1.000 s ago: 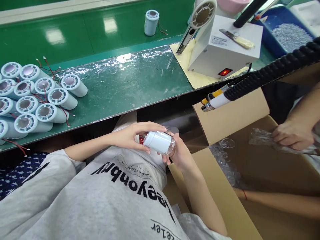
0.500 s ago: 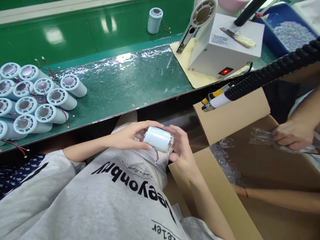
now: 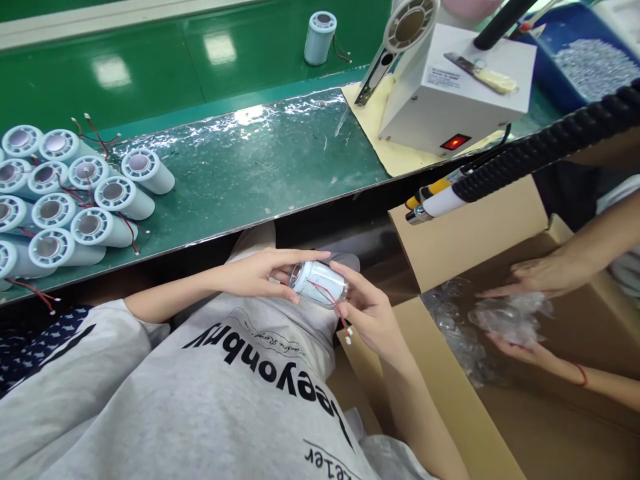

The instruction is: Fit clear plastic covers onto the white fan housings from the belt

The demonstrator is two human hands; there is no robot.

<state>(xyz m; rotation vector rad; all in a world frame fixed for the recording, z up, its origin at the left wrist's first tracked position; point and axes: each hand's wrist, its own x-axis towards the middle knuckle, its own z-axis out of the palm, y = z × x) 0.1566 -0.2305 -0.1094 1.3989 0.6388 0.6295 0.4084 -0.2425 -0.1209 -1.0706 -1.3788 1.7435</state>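
Note:
Over my lap, my left hand [image 3: 260, 273] and my right hand [image 3: 371, 312] both grip one white cylinder [image 3: 320, 283], held on its side. A thin red wire with a small white plug [image 3: 345, 327] hangs from it across my right fingers. My left fingers wrap its top and left end; my right fingers pinch its right end. On the green bench at the far left lies a pile of several matching white cylinders [image 3: 75, 193] with red wires.
Another white cylinder [image 3: 320, 37] stands on the green conveyor. A white machine [image 3: 450, 93] with a red lit switch sits on the bench at right. A black coiled hose tool [image 3: 500, 167] hangs over an open cardboard box [image 3: 450, 400], where another person's hands [image 3: 540, 277] handle clear plastic [image 3: 505, 317].
I have turned the cylinder in my hands, so its red wire and plug now hang over my right fingers. The other person's hands moved left into the box with the plastic.

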